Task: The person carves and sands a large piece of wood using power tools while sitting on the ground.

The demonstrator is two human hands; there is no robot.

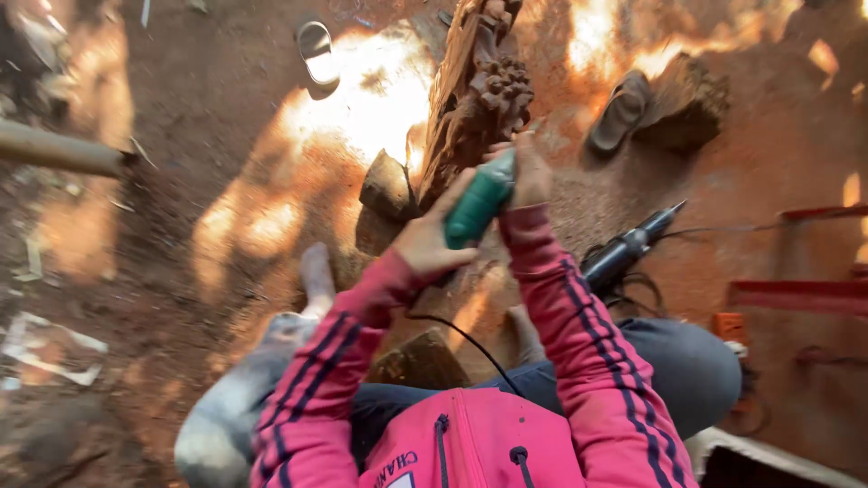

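A green hand-held power tool (479,201) with a black cord is gripped by both hands. My left hand (427,239) wraps its rear end. My right hand (527,169) holds its front end, which points at a brown carved wooden piece (474,95) with knobbly relief standing on the dirt ground. The tool's tip is hidden behind my right hand. Both arms wear pink sleeves with dark stripes.
A second dark power tool (627,247) with a tangled cord lies on the ground to the right. Two sandals (316,52) (620,112) lie on the red dirt. Wood chunks (387,185) sit beside the carving. A grey pipe (59,149) juts in at left; red metal bars (796,294) at right.
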